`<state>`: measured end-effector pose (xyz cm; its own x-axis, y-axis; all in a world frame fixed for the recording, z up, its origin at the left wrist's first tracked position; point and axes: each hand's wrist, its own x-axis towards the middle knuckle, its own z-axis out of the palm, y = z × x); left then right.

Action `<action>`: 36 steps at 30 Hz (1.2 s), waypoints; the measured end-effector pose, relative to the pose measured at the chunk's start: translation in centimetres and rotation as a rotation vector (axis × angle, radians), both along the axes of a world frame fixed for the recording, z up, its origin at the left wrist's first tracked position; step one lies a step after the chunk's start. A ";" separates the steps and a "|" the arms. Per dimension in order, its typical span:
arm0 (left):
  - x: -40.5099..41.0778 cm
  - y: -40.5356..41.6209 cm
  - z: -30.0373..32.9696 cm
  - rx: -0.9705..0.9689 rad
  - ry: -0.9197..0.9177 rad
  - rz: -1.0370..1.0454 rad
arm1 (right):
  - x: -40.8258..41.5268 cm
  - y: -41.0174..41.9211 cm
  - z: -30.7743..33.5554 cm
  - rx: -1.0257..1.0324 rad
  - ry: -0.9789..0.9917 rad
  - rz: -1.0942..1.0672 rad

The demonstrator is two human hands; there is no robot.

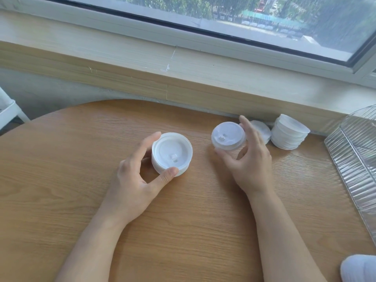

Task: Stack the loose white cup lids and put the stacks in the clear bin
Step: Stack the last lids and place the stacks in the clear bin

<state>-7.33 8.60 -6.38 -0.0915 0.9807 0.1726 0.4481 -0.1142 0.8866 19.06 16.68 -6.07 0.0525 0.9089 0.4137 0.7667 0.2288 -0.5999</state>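
Note:
My left hand (134, 178) grips a short stack of white cup lids (173, 153) between thumb and fingers, resting on the wooden table (61, 190) near its middle. My right hand (251, 159) holds a second small lid stack (227, 138), tilted and lifted slightly off the table. Behind my right hand lies a loose lid (262, 131), partly hidden. A taller lid stack (289, 132) stands by the wall. The clear ribbed bin (358, 157) sits at the table's right edge.
A wooden window ledge (183, 74) runs along the table's far side. A white frame (10, 112) shows at the far left. A white object (360, 268) lies at the bottom right corner.

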 end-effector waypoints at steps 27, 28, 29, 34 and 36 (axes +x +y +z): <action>0.9 -0.5 0.5 0.002 0.075 -0.076 | -4.5 -4.6 1.6 0.125 0.414 0.394; 1.0 -0.5 0.5 0.006 0.076 -0.083 | -4.8 -4.6 1.6 0.125 0.414 0.408; 1.1 -0.5 0.5 0.011 0.076 -0.086 | -5.0 -4.6 1.5 0.124 0.407 0.417; 1.2 -0.6 0.6 0.015 0.074 -0.066 | -5.3 -4.7 1.6 0.096 0.337 0.421; 1.2 -0.6 0.6 0.009 0.071 -0.066 | -5.4 -4.8 1.7 0.071 0.292 0.424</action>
